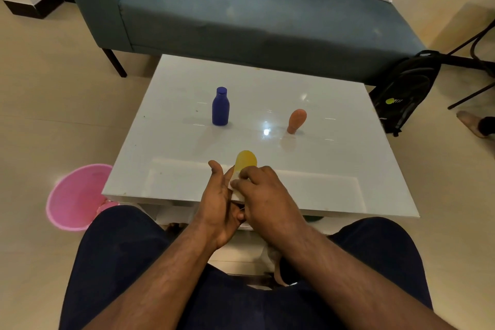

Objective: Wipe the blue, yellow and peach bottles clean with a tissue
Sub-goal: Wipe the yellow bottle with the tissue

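Glossy white tabletop (334, 169) fills my view, with a teal sofa (241, 16) behind it. At its near edge I see the rounded yellow plastic bottle (246, 159), only its domed end showing above the hands. My left hand (218, 201) cradles it from the side, thumb up and fingers running along the bottle. My right hand (263, 195) has its fingers curled, pinching a crumpled white tissue (235, 190) against the bottle's body. Farther back, the dark blue capped bottle (220, 107) stands upright on the left; the peach bulb-shaped bottle (296, 120) stands cap-down on the right, well apart. A pink plastic bin (77, 198) sits on the floor left of the table, and a black backpack (407, 88) leans by the sofa.
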Demonstrator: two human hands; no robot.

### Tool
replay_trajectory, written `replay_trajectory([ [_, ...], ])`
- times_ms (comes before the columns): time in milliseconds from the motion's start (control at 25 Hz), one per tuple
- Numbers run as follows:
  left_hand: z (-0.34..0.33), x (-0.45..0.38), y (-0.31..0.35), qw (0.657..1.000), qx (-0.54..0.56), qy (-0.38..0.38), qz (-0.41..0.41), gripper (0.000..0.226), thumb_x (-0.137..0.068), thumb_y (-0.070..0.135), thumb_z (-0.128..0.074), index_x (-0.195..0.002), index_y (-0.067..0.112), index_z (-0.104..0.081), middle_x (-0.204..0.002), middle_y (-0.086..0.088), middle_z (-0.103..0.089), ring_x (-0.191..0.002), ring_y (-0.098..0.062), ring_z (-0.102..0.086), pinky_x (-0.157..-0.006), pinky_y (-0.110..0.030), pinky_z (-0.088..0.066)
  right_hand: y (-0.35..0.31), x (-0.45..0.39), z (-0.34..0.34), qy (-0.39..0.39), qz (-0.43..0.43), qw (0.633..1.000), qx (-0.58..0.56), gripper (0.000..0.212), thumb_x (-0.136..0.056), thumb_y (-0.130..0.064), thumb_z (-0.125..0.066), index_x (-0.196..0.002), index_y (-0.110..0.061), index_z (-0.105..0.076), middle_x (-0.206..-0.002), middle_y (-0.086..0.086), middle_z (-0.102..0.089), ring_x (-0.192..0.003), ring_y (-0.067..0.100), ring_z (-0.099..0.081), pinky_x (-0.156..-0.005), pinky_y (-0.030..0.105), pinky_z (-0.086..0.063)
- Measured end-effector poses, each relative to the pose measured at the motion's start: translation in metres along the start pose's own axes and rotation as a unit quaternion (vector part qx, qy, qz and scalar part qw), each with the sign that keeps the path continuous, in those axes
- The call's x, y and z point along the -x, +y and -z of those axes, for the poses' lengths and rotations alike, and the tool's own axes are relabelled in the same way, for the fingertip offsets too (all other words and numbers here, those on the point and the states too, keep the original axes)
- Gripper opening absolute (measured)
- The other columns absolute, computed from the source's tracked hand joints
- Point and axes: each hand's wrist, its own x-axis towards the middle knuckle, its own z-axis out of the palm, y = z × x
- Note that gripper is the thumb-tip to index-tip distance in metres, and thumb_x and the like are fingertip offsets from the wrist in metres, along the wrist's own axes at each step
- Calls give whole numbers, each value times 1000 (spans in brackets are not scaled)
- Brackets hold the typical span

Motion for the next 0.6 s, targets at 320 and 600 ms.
replay_trajectory([
  [320,3,-5,-4,1000,11,0,-4,79,-92,74,-30,-137,15,-58,-100,-12,-71,-86,-24,-71,-63,-35,-56,2,-2,-11,47,-53,996,-56,27,-80,-12,-68,-106,-15,-70,-110,4,-62,-98,22,-53,-78,31,-49],
  [600,1,-5,-4,998,28,37,33,66,-91,66,-47,-119,8,-61,-84,-6,-63,-71,-17,-56,-55,-27,-42,14,8,-17,115,-91,980,-133,26,-79,-5,-61,-100,-12,-72,-102,3,-65,-93,20,-60,-76,24,-52],
])
